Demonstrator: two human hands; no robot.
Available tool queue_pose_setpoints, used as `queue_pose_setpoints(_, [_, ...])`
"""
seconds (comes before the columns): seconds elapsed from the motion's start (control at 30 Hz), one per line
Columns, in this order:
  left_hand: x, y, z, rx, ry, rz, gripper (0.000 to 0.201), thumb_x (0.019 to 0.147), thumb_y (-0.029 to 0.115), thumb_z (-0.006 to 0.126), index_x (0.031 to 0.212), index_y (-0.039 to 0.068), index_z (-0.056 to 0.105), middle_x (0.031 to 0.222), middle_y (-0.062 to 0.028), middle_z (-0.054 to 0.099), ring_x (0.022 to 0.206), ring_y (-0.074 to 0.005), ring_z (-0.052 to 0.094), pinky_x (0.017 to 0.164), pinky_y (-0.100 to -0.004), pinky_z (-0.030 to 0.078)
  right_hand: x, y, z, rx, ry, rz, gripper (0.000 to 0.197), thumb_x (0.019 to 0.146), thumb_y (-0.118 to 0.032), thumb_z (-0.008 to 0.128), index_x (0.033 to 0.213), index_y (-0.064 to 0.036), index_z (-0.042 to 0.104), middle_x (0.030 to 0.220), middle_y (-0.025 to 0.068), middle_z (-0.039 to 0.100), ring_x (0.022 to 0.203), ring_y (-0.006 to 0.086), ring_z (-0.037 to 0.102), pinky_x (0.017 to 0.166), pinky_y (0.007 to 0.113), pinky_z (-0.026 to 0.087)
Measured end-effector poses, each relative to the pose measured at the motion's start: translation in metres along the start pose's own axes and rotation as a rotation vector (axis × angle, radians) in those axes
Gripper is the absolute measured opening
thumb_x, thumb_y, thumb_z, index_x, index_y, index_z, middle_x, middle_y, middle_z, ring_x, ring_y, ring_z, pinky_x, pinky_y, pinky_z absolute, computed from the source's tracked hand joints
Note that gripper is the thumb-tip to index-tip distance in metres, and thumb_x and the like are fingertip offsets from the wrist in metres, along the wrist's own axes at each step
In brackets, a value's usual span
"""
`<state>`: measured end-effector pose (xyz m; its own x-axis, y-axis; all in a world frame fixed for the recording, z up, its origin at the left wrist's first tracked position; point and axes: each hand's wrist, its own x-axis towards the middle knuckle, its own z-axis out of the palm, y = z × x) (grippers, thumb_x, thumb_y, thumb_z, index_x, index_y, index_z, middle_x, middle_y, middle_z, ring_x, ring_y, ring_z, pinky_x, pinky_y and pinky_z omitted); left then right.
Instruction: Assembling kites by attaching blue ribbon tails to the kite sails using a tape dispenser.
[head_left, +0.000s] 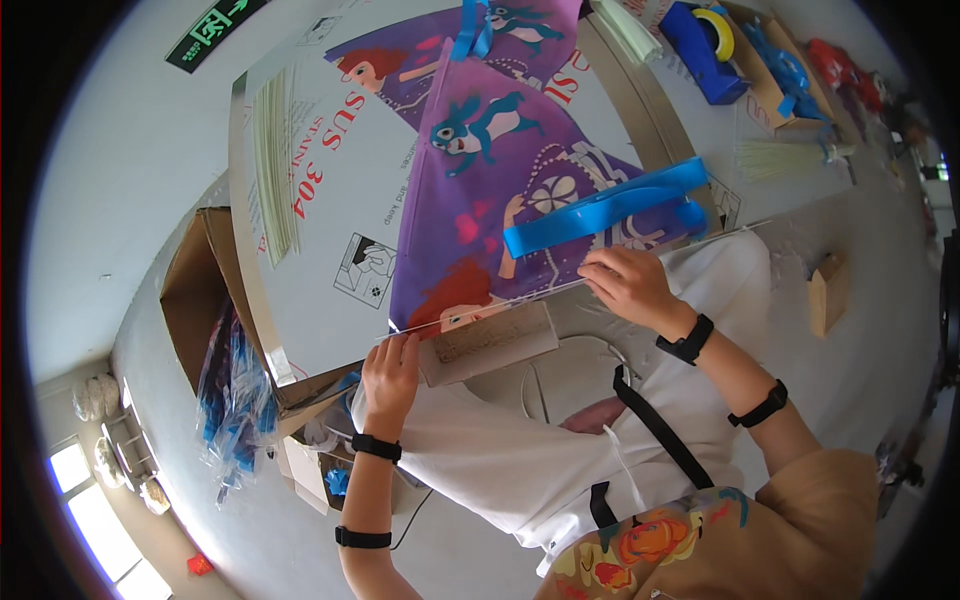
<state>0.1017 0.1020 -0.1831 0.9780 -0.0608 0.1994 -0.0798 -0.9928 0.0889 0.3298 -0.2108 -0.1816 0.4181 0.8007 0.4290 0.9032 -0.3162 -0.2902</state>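
Note:
A thin white rod [520, 297] runs along the near edge of a purple printed fabric piece [425, 225], triangular like a kite sail, on the table. My left hand [390, 380] is closed at the fabric's near left corner, its fingertips pinching the rod's left end. Farther right, my right hand [635, 290] pinches the same rod at the fabric edge; the rod sticks out past it to the right. Across the fabric lies a folded blue ribbon [600, 208], just beyond my right hand. More purple fabric [390, 78] lies beneath and behind.
Pale rods [275, 165] lie in a bundle at the table's left. A blue tape dispenser [703, 55] and a cardboard box [800, 110] with blue pieces stand far right. An open tray [490, 345] sits below the near edge. A carton [205, 300] with plastic-wrapped items stands left.

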Motion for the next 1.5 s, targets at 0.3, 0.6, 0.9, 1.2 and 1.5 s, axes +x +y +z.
queue_pose_setpoints(0.3, [0.012,-0.007,-0.003,-0.1,0.044,-0.161,0.016,0.079,-0.001,0.064,0.094,0.003,0.063,0.083,-0.008,0.062,0.075,-0.0263,0.062,0.065,-0.0369,0.051,0.003,0.022,-0.008,0.015,0.006,0.001,0.015,0.076,-0.006,0.073,0.089,-0.0098,0.067,0.089,-0.0002,0.064,0.074,0.0186,0.06,0.059,0.032,0.049])
queue_pose_setpoints(0.6, [0.044,-0.028,0.006,-0.549,0.097,-0.429,0.005,0.091,0.002,0.058,0.092,-0.001,0.062,0.083,-0.0129,0.058,0.076,-0.0301,0.058,0.069,-0.0353,0.046,0.044,0.049,-0.007,0.175,-0.174,0.187,0.011,0.081,-0.01,0.07,0.09,-0.0115,0.063,0.102,-0.0008,0.063,0.087,0.0237,0.062,0.07,0.036,0.051])
queue_pose_setpoints(0.9, [0.053,-0.046,0.018,-0.649,0.079,-0.588,0.009,0.089,0.005,0.062,0.092,-0.001,0.068,0.087,-0.0108,0.063,0.078,-0.0253,0.061,0.071,-0.0334,0.047,0.067,0.074,0.007,0.222,-0.259,0.29,0.013,0.083,-0.013,0.07,0.092,-0.0128,0.061,0.087,-0.0002,0.063,0.092,0.0229,0.061,0.073,0.038,0.049])
queue_pose_setpoints(1.2, [0.054,-0.041,0.028,-0.594,0.15,-0.657,0.007,0.086,0.008,0.066,0.09,0.003,0.067,0.088,-0.0078,0.065,0.083,-0.0267,0.061,0.077,-0.0362,0.044,0.063,0.075,0.011,0.177,-0.346,0.364,0.01,0.084,-0.013,0.069,0.087,-0.0096,0.06,0.085,0.0028,0.061,0.085,0.0233,0.06,0.072,0.036,0.047])
queue_pose_setpoints(1.5, [0.059,-0.021,0.028,-0.23,0.269,-0.594,0.011,0.083,0.012,0.069,0.092,0.008,0.066,0.093,-0.0063,0.06,0.093,-0.0271,0.056,0.084,-0.0399,0.041,0.062,0.066,0.017,0.199,-0.257,0.361,0.013,0.082,-0.011,0.067,0.085,-0.0092,0.055,0.082,0.003,0.059,0.084,0.0259,0.06,0.069,0.039,0.047])
